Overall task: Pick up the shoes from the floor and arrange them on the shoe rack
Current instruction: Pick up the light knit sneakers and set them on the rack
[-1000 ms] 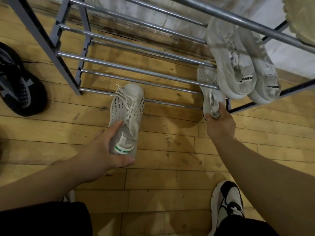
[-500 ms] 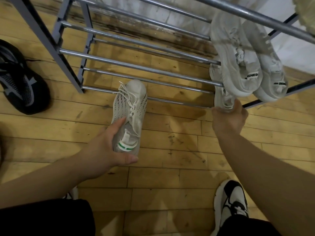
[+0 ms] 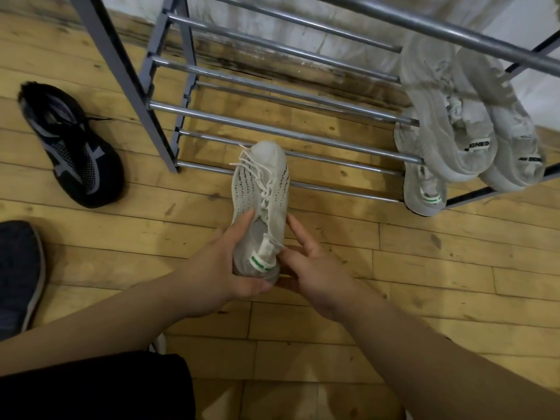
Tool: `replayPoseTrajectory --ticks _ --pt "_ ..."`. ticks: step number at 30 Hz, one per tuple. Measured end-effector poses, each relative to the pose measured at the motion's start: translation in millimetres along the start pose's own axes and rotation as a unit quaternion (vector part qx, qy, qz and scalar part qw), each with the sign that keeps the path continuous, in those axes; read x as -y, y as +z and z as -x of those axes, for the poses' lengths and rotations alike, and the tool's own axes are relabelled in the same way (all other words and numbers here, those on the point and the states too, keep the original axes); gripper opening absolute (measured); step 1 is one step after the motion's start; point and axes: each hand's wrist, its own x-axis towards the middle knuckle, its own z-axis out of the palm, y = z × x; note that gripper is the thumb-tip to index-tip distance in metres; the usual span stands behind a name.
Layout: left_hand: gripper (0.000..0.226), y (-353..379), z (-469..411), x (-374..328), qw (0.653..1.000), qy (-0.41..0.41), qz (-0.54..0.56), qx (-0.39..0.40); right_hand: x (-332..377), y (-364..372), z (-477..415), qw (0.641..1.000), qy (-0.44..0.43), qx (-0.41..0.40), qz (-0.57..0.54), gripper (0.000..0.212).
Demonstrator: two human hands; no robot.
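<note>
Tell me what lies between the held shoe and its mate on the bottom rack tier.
Head view: only bare floor and rack bars lie between held shoe and mate.

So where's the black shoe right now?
The black shoe lies on the wooden floor at the left of the head view, just left of the shoe rack's grey leg and away from both hands.
</note>
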Motion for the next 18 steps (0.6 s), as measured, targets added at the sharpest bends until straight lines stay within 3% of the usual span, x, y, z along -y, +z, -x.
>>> replayPoseTrajectory --ticks 9,14,18 --pt "0.107 -11.7 -47.7 -46.5 0.993 0.056 -0.102 0.033 28.6 -26.8 -10.7 0.989 -0.083 -0.109 -0.054 0.07" --pt "0.115 -11.3 -96.6 -84.5 0.985 0.073 -0.123 0.092 36.1 -60.4 -19.8 0.979 -0.065 -0.181 -0.067 0.066" --pt "0.117 6.0 -127.1 -94.3 0.974 0.063 -0.207 0.075 30.5 -91.8 -25.7 0.968 -0.047 -0.221 -0.108 0.051"
